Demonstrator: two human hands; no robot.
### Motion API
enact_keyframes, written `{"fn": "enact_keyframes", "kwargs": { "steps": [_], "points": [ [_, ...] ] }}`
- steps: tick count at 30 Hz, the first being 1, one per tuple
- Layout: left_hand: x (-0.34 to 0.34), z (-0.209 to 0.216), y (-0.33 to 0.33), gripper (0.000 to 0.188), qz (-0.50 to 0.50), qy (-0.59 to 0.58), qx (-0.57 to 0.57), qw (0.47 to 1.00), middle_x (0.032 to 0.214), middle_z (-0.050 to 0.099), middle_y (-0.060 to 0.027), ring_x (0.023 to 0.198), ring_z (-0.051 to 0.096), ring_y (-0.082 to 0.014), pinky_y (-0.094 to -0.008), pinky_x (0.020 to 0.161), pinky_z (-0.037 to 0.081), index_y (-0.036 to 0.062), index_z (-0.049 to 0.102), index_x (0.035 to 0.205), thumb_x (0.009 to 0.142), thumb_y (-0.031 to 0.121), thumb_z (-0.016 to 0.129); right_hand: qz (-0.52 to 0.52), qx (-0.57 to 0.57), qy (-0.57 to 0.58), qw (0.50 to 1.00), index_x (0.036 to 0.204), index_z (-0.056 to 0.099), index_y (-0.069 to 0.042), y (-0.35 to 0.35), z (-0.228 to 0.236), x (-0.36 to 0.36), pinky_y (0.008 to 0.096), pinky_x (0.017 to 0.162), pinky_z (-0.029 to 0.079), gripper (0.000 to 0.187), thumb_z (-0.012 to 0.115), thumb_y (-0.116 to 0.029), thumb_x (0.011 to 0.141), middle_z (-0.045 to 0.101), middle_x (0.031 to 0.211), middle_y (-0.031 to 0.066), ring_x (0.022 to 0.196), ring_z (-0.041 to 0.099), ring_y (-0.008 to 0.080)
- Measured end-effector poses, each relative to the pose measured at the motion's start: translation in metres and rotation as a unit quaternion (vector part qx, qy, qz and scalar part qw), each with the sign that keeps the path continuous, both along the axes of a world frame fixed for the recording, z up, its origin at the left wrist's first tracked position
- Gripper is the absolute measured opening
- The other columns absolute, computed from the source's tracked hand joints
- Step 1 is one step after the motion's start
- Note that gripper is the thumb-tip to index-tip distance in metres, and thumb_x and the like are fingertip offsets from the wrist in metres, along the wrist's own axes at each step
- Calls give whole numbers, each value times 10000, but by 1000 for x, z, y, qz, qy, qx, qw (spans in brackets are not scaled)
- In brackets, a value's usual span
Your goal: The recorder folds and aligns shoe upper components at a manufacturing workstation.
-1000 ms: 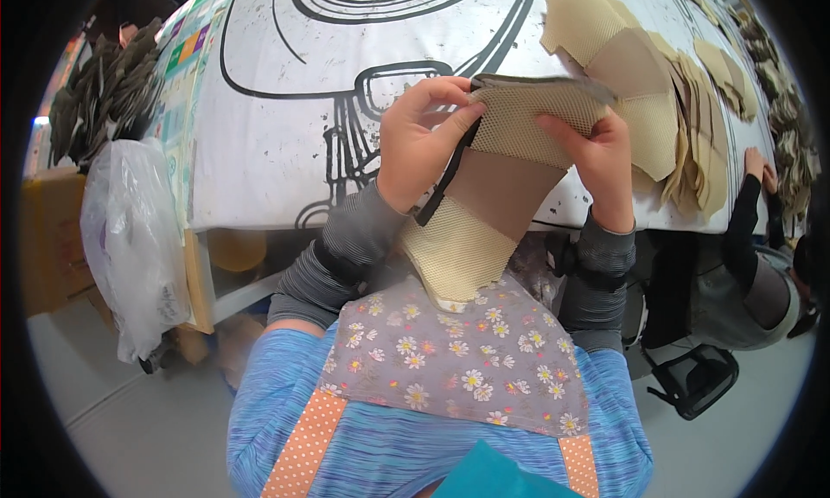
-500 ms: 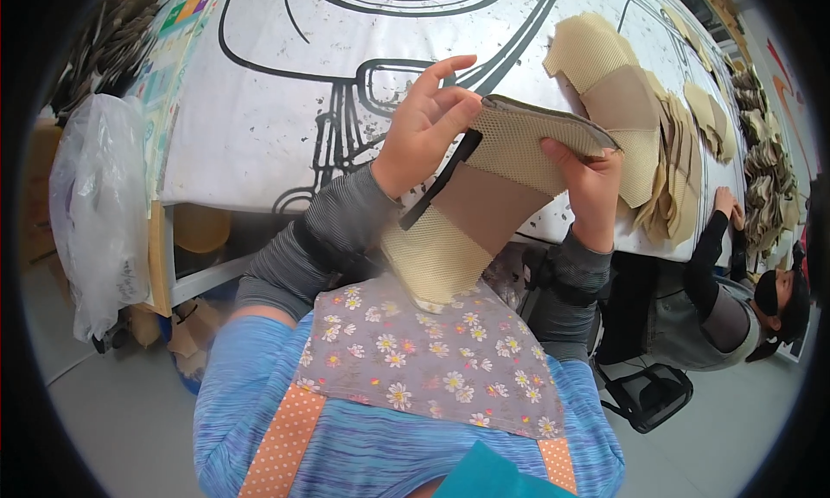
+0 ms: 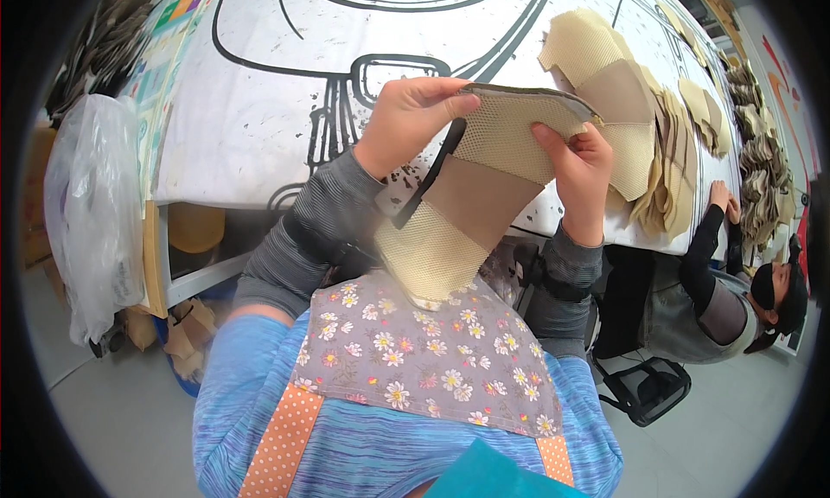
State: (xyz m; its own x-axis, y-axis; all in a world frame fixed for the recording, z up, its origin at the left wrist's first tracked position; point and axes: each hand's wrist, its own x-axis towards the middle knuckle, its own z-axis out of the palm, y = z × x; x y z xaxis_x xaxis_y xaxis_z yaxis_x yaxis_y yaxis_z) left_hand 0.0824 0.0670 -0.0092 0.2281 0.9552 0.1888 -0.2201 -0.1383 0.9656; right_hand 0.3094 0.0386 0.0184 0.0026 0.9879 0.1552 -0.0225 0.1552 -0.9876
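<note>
At the bottom of the frame we see a grey flowered apron [image 3: 432, 351]. Above it, at the centre, we find the tan mesh panel [image 3: 480, 206], tilted, with a smooth brown middle band and a black strip [image 3: 430, 174] along its left side. Our hands are closed on its top edge: the left hand [image 3: 413, 122] pinches the upper left corner, and the right hand [image 3: 584, 165] grips the upper right, thumb in front. Beyond lies the surface [image 3: 268, 109], white with thick black lines and dark specks. At left we see a clear plastic bag [image 3: 95, 221] hanging just beside it. Similar tan pieces [image 3: 616, 92] lie toward the upper right; past them sits a co-worker [image 3: 709, 316], forearms at the surface's edge. Farther off, we see a dark pile [image 3: 104, 44] upper left and stacked pieces [image 3: 761, 165] far right.
</note>
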Motion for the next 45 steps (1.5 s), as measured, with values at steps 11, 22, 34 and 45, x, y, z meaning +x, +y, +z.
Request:
{"fn": "enact_keyframes", "kwargs": {
  "steps": [11,22,34,45],
  "points": [
    [2,2,8,225,-40,88,8,995,883,678,22,799,591,-32,-199,715,495,31,662,999,806,42,776,2,-43,-23,999,1023,647,39,-2,-2,-17,199,710,494,243,757,-76,839,690,934,43,802,621,69],
    [4,-10,9,211,-36,-44,-45,997,959,692,-13,898,628,-91,-235,835,498,17,646,1095,909,110,688,-25,-82,175,981,1123,612,37,-12,-13,-22,230,751,495,286,710,-75,880,679,1019,75,928,609,95],
    [4,-10,4,297,-70,-204,-195,957,1043,682,-73,934,641,-117,-262,822,523,-14,615,1175,906,91,687,-14,-104,131,986,1178,602,26,-15,-45,-31,254,840,476,374,556,-303,1007,661,1105,64,947,607,114],
    [18,-1,-6,428,-28,-39,-96,994,1136,655,-100,1007,620,-150,-290,872,508,-39,564,1224,846,73,732,-78,-31,31,996,1090,592,17,-6,-20,-51,243,791,481,214,648,-128,943,653,999,38,928,595,90]
  ]
}}
